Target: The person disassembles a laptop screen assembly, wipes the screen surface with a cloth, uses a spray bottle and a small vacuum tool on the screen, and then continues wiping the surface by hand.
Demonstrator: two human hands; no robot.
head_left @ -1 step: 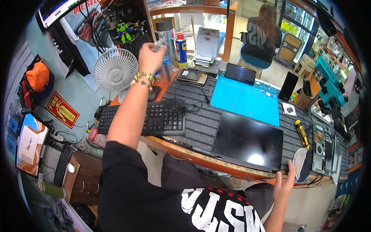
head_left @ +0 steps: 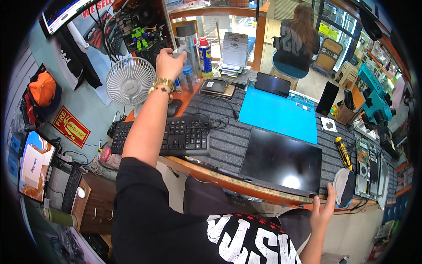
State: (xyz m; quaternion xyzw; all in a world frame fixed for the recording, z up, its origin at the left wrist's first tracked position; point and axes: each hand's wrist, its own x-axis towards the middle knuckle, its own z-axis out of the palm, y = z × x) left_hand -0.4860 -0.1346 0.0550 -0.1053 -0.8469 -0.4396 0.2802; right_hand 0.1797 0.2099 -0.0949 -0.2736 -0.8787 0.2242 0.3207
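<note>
My left hand (head_left: 170, 64) reaches to the far left of the bench, fingers closed about the whitish top of a clear bottle (head_left: 188, 72) that looks like a spray bottle. Part of it is hidden by the hand. Close beside it stand a tall clear bottle with a dark cap (head_left: 186, 30) and a blue-and-yellow spray can with a red cap (head_left: 205, 56). At the bench's front edge my right hand (head_left: 323, 208) holds nothing, its thumb and fingers apart. It is nearest to the lower right corner of a dark display panel (head_left: 281, 160) lying flat.
Under my left forearm lies a black keyboard (head_left: 187, 136), with a white fan (head_left: 131, 81) beyond. A blue mat (head_left: 279, 113) lies mid-bench. A yellow-and-black screwdriver (head_left: 343, 152), a grey-and-black cloth item (head_left: 343, 187) and an opened laptop base (head_left: 368, 169) are at right. Another person (head_left: 295, 42) sits beyond the bench.
My left hand has shifted very slightly to the left at the bottle's top. My right hand and the things on the bench stay put.
</note>
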